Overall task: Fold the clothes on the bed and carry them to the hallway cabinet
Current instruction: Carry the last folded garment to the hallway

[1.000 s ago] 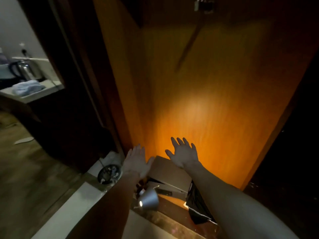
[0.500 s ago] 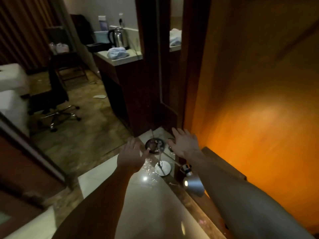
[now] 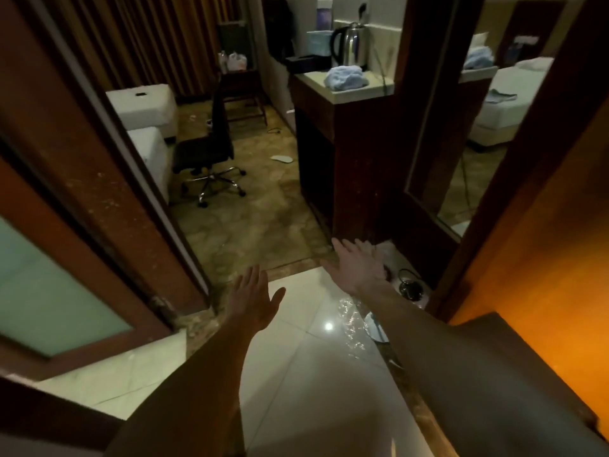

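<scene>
Both my hands are stretched out in front of me over the white hallway tiles, holding nothing. My left hand is flat with fingers together and thumb out. My right hand is spread, palm down, near the base of the dark cabinet. A light blue folded cloth lies on that cabinet's pale top beside a steel kettle. The white bed shows through the doorway at the left. A mirror on the right reflects a bed with a blue garment on it.
A black office chair stands on the bedroom floor past the doorway. A frosted-glass door is at my left. An orange-lit wooden panel is at my right. A plate, crinkled plastic and a dark bowl lie on the floor.
My view has swung left, away from the orange wooden wall toward the bedroom doorway. Both hands stayed open and raised, moving with the turn; the floor lamp has left view.
</scene>
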The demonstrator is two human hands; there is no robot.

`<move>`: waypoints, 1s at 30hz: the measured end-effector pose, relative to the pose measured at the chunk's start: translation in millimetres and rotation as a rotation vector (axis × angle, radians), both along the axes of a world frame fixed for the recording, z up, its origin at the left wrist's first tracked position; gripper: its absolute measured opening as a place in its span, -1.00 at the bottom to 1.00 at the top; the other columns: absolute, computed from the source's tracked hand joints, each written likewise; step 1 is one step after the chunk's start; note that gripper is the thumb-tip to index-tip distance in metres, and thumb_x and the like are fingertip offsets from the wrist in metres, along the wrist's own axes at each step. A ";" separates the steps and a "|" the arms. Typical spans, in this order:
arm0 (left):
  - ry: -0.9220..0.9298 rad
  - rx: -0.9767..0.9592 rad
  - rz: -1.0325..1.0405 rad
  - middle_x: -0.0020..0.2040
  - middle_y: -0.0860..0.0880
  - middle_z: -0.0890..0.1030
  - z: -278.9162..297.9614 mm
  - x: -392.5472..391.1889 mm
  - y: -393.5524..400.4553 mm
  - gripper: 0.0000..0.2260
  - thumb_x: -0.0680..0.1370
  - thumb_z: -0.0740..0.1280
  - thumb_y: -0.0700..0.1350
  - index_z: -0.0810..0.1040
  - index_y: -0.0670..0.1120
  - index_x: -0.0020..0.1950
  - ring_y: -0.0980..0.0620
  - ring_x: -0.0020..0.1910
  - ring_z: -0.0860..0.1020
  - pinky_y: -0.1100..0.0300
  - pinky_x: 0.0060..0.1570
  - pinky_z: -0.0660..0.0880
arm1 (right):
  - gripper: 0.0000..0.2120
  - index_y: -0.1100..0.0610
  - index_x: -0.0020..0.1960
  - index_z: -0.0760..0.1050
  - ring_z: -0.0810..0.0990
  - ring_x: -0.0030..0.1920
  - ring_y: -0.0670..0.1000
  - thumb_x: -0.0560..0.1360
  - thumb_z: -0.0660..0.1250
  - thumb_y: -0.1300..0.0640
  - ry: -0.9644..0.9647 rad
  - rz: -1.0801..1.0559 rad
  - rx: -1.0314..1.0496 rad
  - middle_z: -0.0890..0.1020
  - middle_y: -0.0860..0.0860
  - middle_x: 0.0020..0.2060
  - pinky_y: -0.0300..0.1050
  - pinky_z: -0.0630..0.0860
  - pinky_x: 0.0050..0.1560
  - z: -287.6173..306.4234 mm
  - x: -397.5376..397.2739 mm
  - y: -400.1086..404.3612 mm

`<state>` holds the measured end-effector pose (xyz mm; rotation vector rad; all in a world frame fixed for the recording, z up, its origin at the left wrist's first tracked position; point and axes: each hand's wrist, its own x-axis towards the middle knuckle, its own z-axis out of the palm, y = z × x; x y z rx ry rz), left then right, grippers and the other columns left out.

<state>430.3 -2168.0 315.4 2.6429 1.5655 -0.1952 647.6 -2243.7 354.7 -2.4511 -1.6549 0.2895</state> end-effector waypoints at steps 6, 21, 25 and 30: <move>-0.002 -0.002 0.105 0.63 -0.09 0.01 -6.8 -38.5 41.7 -0.28 0.60 -0.18 0.34 0.04 -0.11 0.62 -0.06 0.61 -0.02 -0.01 0.57 -0.01 | -0.39 -0.05 0.54 0.11 0.16 0.53 0.10 0.58 0.01 -0.30 0.000 0.096 0.002 0.30 -0.01 0.51 0.22 0.12 0.46 -15.2 -27.4 61.0; -0.092 0.022 0.425 0.63 -0.05 0.05 -14.5 -45.5 126.6 -0.33 0.63 -0.14 0.29 0.03 -0.08 0.62 -0.03 0.61 -0.02 0.00 0.57 -0.04 | -0.36 -0.01 0.58 0.05 0.12 0.54 0.14 0.60 0.01 -0.29 -0.005 0.442 0.001 0.17 0.05 0.56 0.16 0.09 0.51 -27.4 -19.6 227.7; -0.040 0.007 0.474 0.63 -0.05 -0.03 -15.6 -46.3 161.0 -0.29 0.60 -0.18 0.33 0.00 -0.08 0.63 -0.02 0.61 -0.08 0.00 0.58 -0.08 | -0.37 0.00 0.58 0.08 0.11 0.55 0.12 0.60 0.01 -0.27 -0.022 0.499 -0.015 0.21 0.03 0.55 0.18 0.08 0.49 -30.4 -25.0 266.2; -0.049 -0.016 0.500 0.63 -0.08 -0.03 -17.1 -52.2 207.5 -0.31 0.62 -0.14 0.31 0.00 -0.10 0.63 -0.04 0.61 -0.08 -0.02 0.57 -0.07 | -0.36 -0.01 0.60 0.05 0.07 0.56 0.11 0.60 0.04 -0.24 -0.022 0.551 -0.023 0.18 0.02 0.56 0.16 0.03 0.50 -32.3 -29.3 319.9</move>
